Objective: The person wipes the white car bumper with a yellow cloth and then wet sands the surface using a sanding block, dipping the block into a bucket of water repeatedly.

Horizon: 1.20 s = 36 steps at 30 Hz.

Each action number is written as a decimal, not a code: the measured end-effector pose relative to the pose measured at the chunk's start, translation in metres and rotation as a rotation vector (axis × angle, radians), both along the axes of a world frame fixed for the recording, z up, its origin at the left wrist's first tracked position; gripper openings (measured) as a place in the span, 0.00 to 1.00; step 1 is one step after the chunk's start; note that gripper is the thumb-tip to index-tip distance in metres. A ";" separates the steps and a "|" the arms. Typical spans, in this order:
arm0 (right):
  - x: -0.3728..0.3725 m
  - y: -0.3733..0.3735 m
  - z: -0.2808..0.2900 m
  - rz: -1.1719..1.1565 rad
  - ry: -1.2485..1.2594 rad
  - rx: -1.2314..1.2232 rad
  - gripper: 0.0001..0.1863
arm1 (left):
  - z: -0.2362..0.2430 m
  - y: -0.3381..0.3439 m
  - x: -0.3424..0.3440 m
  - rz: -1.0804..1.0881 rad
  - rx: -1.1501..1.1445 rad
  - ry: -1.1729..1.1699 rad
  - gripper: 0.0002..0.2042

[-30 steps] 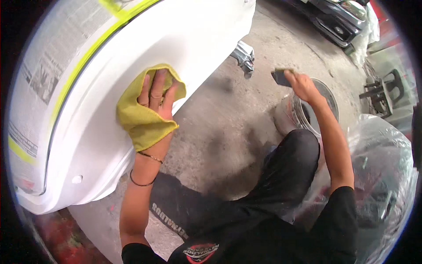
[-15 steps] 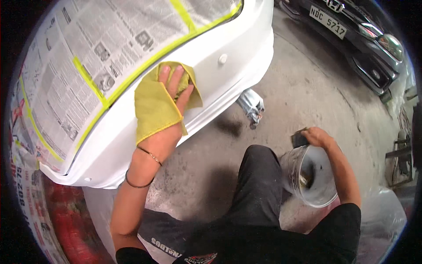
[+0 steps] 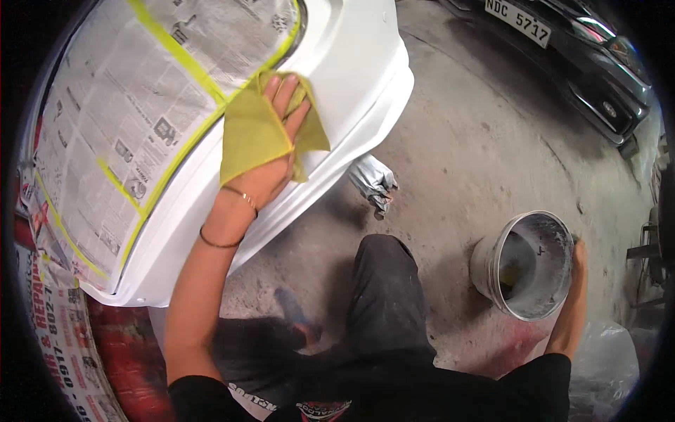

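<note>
My left hand [image 3: 278, 144] presses a yellow cloth [image 3: 253, 133] against the white car body panel [image 3: 344, 67], close to the edge of the taped newspaper. The cloth drapes around its fingers, with part of it bunched beneath them. To the right, my right hand [image 3: 579, 257] is at the outer right side of a bucket [image 3: 485, 271]. The bucket hides most of its fingers, so whether it holds anything is not visible. Grey residue coats the inside of the bucket, which tilts toward me.
Newspaper [image 3: 91, 126] held by yellow-green tape [image 3: 183, 60] covers the upper left of the panel. A crumpled silver-grey wrapped piece [image 3: 374, 184] sticks out below the panel. Part of a black car [image 3: 598, 77] stands at the far right. Clear plastic sheeting [image 3: 601, 362] lies at lower right.
My right hand has moved from the bucket's far rim, where it held a dark block, to its right side. The bucket sits farther right in view. My left hand stays on the cloth.
</note>
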State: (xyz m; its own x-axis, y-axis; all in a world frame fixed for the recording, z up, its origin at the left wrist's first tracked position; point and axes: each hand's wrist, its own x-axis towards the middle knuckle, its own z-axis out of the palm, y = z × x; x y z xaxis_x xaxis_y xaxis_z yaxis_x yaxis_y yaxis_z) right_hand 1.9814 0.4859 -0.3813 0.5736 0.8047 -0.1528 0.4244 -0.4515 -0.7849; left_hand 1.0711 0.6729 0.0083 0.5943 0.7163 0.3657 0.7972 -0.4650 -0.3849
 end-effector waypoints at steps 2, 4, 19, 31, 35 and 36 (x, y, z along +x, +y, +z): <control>0.005 -0.021 0.001 -0.165 -0.162 0.084 0.36 | -0.011 0.036 0.030 -0.059 0.033 -0.017 0.33; -0.048 -0.021 0.000 -0.278 -0.600 0.055 0.39 | -0.019 0.070 0.057 -0.051 0.070 0.081 0.33; -0.408 -0.082 0.084 -0.163 -0.696 0.089 0.21 | -0.162 0.239 0.153 -0.214 0.406 -0.133 0.13; -0.346 0.068 0.090 -0.233 -0.730 -0.084 0.35 | -0.094 0.042 0.011 -0.009 -0.155 0.125 0.21; -0.299 0.097 0.068 -0.220 -0.744 -0.124 0.39 | -0.034 -0.014 -0.023 -0.040 0.109 0.388 0.23; -0.286 0.105 0.061 -0.201 -0.750 -0.156 0.39 | -0.028 -0.027 -0.037 -0.020 0.101 0.386 0.23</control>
